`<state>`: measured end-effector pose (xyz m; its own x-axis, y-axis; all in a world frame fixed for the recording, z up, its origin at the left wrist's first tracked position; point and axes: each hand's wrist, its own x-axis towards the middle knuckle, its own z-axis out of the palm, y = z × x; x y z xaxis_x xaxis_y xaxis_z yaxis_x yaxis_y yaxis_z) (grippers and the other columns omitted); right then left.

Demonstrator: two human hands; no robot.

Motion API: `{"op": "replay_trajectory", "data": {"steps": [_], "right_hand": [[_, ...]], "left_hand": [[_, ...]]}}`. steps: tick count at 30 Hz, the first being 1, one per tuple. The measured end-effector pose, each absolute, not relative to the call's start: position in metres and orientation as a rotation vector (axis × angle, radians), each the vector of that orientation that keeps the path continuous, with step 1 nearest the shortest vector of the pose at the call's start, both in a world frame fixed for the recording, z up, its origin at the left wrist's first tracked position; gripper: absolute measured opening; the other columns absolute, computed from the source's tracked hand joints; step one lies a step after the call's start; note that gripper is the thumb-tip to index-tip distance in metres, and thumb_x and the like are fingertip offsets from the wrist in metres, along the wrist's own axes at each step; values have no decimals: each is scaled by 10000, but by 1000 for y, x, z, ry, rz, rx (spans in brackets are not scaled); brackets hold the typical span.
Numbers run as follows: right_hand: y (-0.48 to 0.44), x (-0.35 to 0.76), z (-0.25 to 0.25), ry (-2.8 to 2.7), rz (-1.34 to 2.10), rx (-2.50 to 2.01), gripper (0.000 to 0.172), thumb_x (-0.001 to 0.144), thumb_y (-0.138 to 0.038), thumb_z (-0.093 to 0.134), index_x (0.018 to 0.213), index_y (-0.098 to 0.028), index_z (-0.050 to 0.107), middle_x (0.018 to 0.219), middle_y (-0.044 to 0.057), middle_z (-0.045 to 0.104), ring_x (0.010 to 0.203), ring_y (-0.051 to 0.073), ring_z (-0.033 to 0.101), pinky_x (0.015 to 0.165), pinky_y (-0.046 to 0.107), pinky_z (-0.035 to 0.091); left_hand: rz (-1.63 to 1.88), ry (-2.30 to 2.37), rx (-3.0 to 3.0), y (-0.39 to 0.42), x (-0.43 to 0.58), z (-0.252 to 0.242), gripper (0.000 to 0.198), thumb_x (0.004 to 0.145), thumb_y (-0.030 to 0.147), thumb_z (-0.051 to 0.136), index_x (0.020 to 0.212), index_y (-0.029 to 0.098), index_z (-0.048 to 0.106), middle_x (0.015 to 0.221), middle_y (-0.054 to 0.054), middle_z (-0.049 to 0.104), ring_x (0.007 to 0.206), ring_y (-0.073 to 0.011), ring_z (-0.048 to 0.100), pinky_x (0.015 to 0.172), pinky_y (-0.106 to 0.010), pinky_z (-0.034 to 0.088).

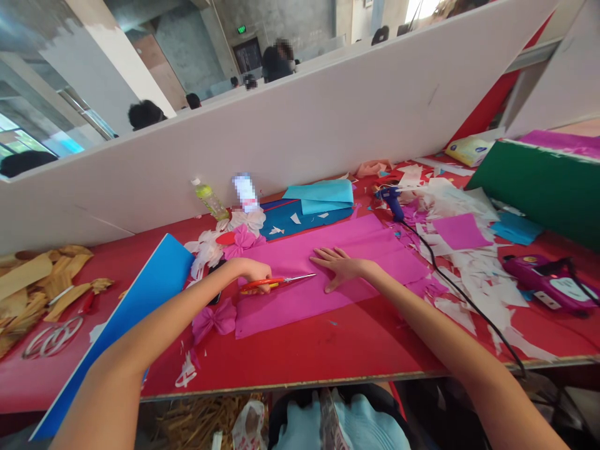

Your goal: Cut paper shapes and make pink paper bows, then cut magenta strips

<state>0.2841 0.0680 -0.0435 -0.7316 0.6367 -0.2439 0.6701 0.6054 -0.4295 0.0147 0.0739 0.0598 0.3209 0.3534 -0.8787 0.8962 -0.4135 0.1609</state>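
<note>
A long magenta sheet [285, 306] lies across the red table. My left hand [257, 275] is closed round the orange handles of a pair of scissors [281, 281], whose blades point right over the sheet and look nearly closed. My right hand [341, 267] is spread flat on the sheet, just right of the scissor tip, holding nothing. Magenta bows [214, 319] and white flower shapes [206, 249] sit at the sheet's left end. Beyond the sheet are folded light blue material [325, 195] and a darker blue piece [300, 222].
A blue board [126, 312] slants at left beside tan husks [56, 275]. A bottle [210, 199] and phone [246, 192] lean at the white partition [290, 125]. Right are a glue gun [391, 201] with black cord, scraps, a purple device [553, 284] and green board [539, 187].
</note>
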Motion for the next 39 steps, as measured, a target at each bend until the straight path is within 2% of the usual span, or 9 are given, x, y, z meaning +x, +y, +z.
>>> {"op": "replay_trajectory", "data": {"steps": [28,39], "right_hand": [[70,283,-46,2726,-784,1164,1126,586,-722,599,1462,-262,62,1522,80,-71,1375,339,-92,1078,532,-56],[71,283,-50,2739,-750,1161,1125,585,-737,587,1461,-278,50,1524,70,-66,1376,338,-87,1079,534,-40]], "left_hand": [[-1009,1089,1919,77,32,66,280,620,276,535,811,127,676,641,-43,666,533,-151,570,463,-223,437],[-940,998,1951,75,30,68,208,688,308,537,640,135,641,554,-23,622,492,-141,550,449,-227,424]]}}
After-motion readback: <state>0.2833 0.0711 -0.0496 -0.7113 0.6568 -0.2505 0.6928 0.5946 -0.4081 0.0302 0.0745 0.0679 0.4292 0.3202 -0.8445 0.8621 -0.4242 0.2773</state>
